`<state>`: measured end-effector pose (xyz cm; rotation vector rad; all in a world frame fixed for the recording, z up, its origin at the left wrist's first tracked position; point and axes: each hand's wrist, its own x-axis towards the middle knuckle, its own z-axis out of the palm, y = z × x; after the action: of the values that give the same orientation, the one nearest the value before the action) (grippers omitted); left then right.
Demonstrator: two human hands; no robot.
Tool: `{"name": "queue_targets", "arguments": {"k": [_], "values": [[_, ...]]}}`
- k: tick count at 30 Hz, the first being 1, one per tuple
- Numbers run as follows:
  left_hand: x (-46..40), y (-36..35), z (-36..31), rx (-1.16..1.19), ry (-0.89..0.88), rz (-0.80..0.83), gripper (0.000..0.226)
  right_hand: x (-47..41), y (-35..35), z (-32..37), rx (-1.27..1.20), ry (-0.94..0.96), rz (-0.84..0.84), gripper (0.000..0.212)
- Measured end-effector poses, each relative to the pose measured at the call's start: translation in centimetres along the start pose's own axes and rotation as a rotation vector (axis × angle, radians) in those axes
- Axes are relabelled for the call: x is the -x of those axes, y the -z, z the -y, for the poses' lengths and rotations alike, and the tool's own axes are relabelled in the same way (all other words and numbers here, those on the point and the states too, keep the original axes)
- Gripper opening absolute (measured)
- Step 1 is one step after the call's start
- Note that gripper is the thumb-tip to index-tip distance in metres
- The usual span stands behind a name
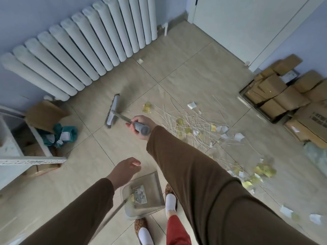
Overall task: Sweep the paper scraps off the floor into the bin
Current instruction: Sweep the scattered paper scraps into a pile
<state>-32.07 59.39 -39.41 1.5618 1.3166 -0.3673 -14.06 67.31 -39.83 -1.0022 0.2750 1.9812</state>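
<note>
My right hand [139, 127] grips the grey handle of a broom. The broom head [113, 111] rests on the tiled floor to the upper left of that hand. White and yellow paper scraps mixed with thin pale sticks [194, 124] lie scattered to the right of the broom, trailing toward the lower right. One lone scrap [140, 61] lies near the radiator. A clear grey dustpan [143, 195] stands on the floor by my feet, its long handle running down-left. My left hand [123, 171] hovers above the dustpan, fingers loosely apart, holding nothing.
A white radiator [85, 50] lines the back wall. An open cardboard box with teal fabric and white scraps [53, 124] sits at the left beside a white shelf unit [10, 149]. Stacked cardboard boxes [286, 96] fill the right side. A white door [238, 29] stands behind.
</note>
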Motion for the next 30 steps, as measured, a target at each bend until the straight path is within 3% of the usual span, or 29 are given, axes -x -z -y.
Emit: {"name": "queue_targets", "arguments": {"k": [9,18,25,30], "values": [[-0.5,-1.5,-1.5,-0.031,-0.038,0.079,0.019,10.8,13.0,1.8,-0.179,0.158,-0.349,0.010],[2.2,-4.5,-4.3,-0.159,-0.210,0.153,0.021,23.9,17.7,-9.2,-0.285,0.280,-0.576,0.019],[5.7,-7.6,-4.7,-0.213,-0.291,0.196,0.022,32.3,16.5,-19.0,-0.472,0.362,-0.479,0.012],[6.0,-9.1,-6.3,-0.212,-0.301,0.195,0.022,32.5,17.8,-17.7,-0.503,0.409,-0.354,0.009]]}}
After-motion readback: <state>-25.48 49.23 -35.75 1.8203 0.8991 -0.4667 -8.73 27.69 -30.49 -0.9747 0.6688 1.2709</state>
